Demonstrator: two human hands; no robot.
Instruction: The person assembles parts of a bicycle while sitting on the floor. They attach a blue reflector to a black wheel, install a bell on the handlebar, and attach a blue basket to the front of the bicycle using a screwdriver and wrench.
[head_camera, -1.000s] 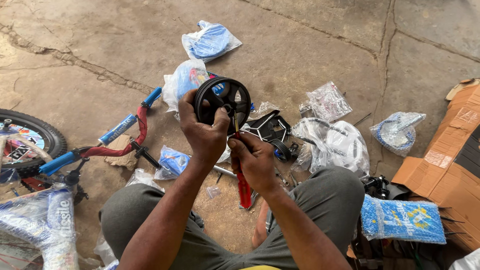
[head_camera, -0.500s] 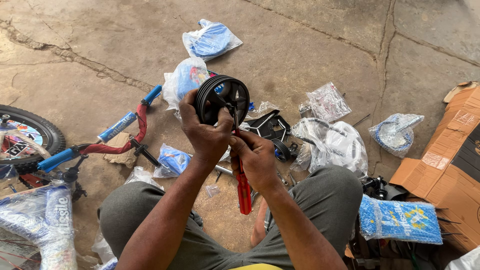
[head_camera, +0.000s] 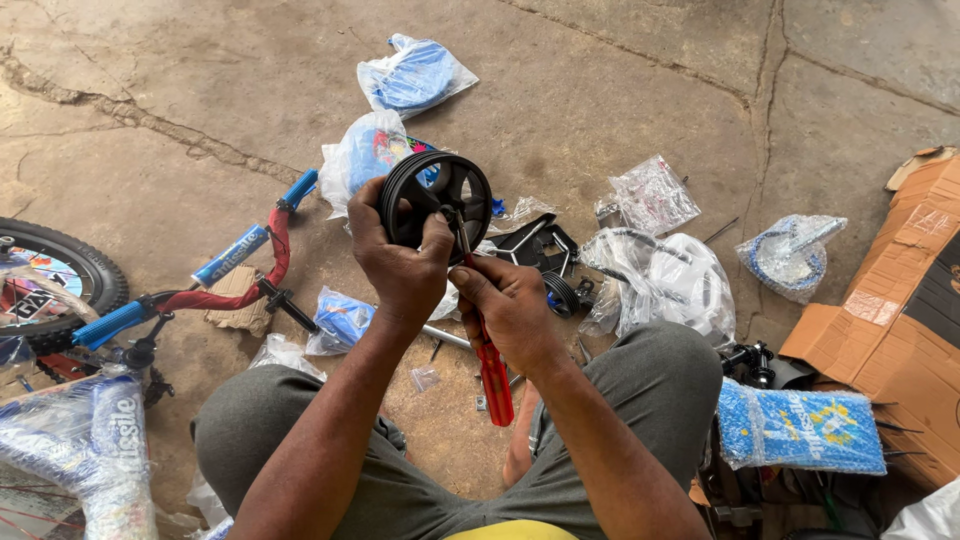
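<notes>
My left hand (head_camera: 398, 262) grips a small black plastic wheel (head_camera: 436, 195), held upright above my knees. My right hand (head_camera: 510, 310) holds a red-handled tool (head_camera: 492, 375) whose metal tip touches the hub of the wheel, close to my left thumb. The red handle hangs down below my right palm. Both forearms reach forward from my lap, and I sit on the concrete floor in grey trousers.
A red and blue child's bicycle (head_camera: 150, 295) lies at left with its black tyre (head_camera: 62, 262). Plastic bags of parts (head_camera: 412, 75) and a clear bag (head_camera: 655, 280) lie ahead. A torn cardboard box (head_camera: 900, 310) and a blue wrapped package (head_camera: 800, 428) sit at right.
The red-handled tool has shifted slightly, its tip moving up to the wheel's hub. My left hand keeps the wheel in nearly the same place.
</notes>
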